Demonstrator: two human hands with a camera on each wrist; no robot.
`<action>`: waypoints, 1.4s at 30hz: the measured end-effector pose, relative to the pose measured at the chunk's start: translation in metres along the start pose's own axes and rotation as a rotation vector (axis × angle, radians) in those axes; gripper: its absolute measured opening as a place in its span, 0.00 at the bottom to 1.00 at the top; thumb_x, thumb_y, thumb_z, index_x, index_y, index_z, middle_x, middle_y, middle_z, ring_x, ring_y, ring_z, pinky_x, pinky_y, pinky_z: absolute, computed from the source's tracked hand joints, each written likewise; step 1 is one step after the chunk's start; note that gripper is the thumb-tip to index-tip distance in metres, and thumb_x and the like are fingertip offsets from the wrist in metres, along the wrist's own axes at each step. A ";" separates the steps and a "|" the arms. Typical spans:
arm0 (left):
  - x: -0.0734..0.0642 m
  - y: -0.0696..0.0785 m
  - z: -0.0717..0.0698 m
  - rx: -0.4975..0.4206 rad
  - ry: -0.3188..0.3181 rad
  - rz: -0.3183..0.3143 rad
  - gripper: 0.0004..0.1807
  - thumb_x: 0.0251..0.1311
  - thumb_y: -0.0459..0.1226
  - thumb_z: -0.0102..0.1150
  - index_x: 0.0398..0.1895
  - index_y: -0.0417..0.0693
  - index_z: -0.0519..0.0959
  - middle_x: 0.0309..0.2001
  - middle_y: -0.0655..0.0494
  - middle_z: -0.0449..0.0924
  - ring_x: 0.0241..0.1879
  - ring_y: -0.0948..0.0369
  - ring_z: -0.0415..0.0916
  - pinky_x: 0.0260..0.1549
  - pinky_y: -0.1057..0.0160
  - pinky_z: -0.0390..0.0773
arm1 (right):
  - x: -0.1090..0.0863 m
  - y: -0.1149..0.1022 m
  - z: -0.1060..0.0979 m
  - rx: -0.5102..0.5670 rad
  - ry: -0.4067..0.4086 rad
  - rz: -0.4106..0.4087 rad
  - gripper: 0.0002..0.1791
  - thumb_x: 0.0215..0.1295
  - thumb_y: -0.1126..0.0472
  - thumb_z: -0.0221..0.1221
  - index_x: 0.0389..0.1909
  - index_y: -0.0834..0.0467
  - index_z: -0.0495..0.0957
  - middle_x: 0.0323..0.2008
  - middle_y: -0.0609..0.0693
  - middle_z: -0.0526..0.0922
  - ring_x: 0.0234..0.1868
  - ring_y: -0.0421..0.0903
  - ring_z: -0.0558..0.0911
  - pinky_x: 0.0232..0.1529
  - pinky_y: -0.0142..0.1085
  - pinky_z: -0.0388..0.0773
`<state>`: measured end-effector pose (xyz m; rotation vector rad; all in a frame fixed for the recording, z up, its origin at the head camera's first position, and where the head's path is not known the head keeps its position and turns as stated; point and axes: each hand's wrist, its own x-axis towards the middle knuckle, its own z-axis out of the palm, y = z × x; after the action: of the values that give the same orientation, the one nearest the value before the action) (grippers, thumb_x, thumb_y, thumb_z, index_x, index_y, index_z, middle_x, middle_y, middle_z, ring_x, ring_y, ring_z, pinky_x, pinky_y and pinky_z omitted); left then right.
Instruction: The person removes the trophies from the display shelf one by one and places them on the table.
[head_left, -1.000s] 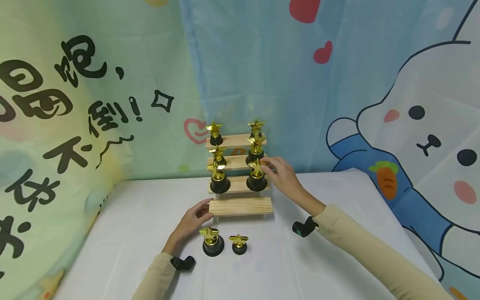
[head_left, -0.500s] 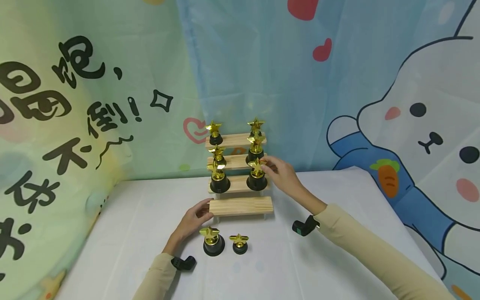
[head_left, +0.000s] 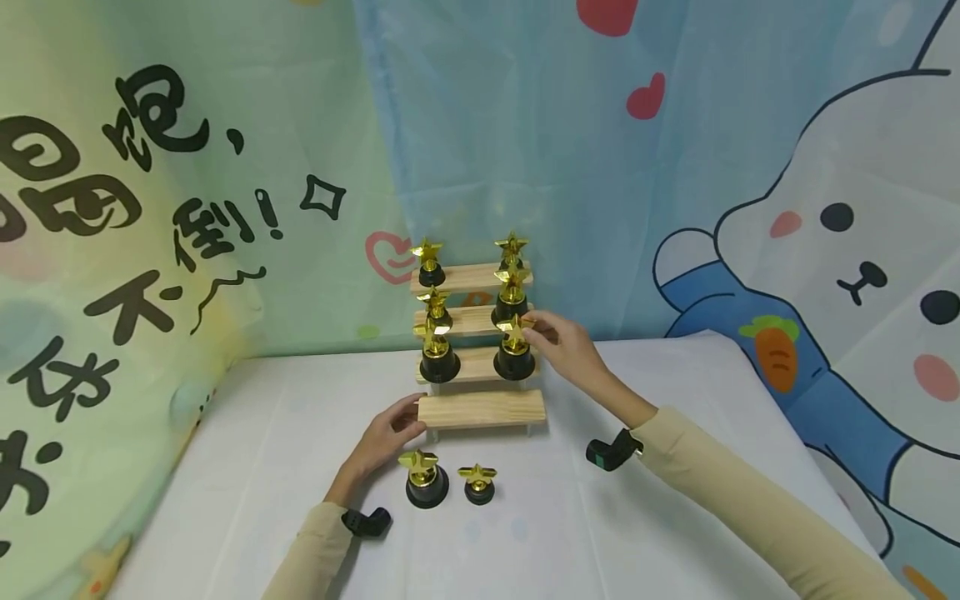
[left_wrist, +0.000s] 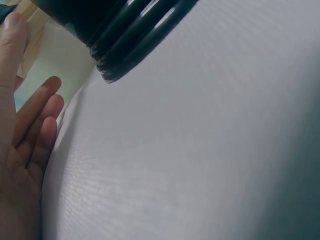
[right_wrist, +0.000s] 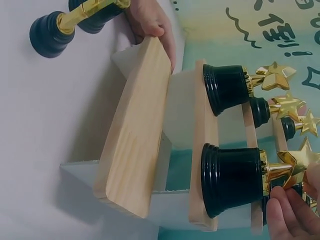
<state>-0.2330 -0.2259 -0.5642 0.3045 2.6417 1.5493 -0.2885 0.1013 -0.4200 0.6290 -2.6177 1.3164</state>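
A stepped wooden display stand (head_left: 482, 410) carries gold star trophies with black bases in two columns. My right hand (head_left: 561, 343) pinches the star of the right-hand trophy (head_left: 513, 360) on the second step from the front; its base rests on the board in the right wrist view. The left hand (head_left: 384, 437) grips the left end of the lowest board, thumb at the front and fingers behind. On the table before the stand are a larger trophy (head_left: 427, 483) and a smaller trophy (head_left: 478, 485). A black base (left_wrist: 125, 35) looms close in the left wrist view.
A white cloth covers the table (head_left: 645, 533). Behind the stand hangs a printed backdrop (head_left: 585, 167) with a cartoon bear. Another trophy (head_left: 439, 360) shares the step with the pinched one, and several more stand on the upper steps.
Both hands keep their places on the stand and the trophy. The head view shifts very slightly; no trophy visibly changes place.
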 end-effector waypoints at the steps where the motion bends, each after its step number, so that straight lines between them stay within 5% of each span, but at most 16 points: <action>1: 0.000 0.000 0.000 -0.003 0.003 0.000 0.30 0.62 0.45 0.63 0.67 0.50 0.69 0.53 0.46 0.81 0.48 0.57 0.80 0.47 0.68 0.76 | 0.000 0.000 0.000 0.008 0.002 0.003 0.18 0.70 0.56 0.57 0.57 0.60 0.76 0.43 0.59 0.86 0.43 0.54 0.85 0.46 0.46 0.81; 17: 0.003 -0.002 -0.003 -0.002 -0.006 -0.005 0.30 0.61 0.45 0.64 0.67 0.52 0.70 0.53 0.48 0.81 0.49 0.57 0.79 0.47 0.67 0.76 | -0.009 0.001 -0.002 0.131 -0.012 0.114 0.17 0.66 0.53 0.61 0.52 0.56 0.79 0.46 0.57 0.84 0.44 0.53 0.85 0.44 0.44 0.80; 42: 0.003 -0.006 0.001 -0.007 0.004 0.005 0.30 0.61 0.45 0.63 0.67 0.52 0.70 0.52 0.47 0.81 0.47 0.59 0.79 0.44 0.68 0.76 | -0.024 -0.004 -0.007 0.160 -0.065 0.101 0.18 0.67 0.51 0.60 0.53 0.55 0.78 0.48 0.56 0.84 0.45 0.51 0.84 0.42 0.38 0.80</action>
<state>-0.2366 -0.2275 -0.5691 0.3077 2.6396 1.5617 -0.2658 0.1119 -0.4206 0.5777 -2.6458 1.5732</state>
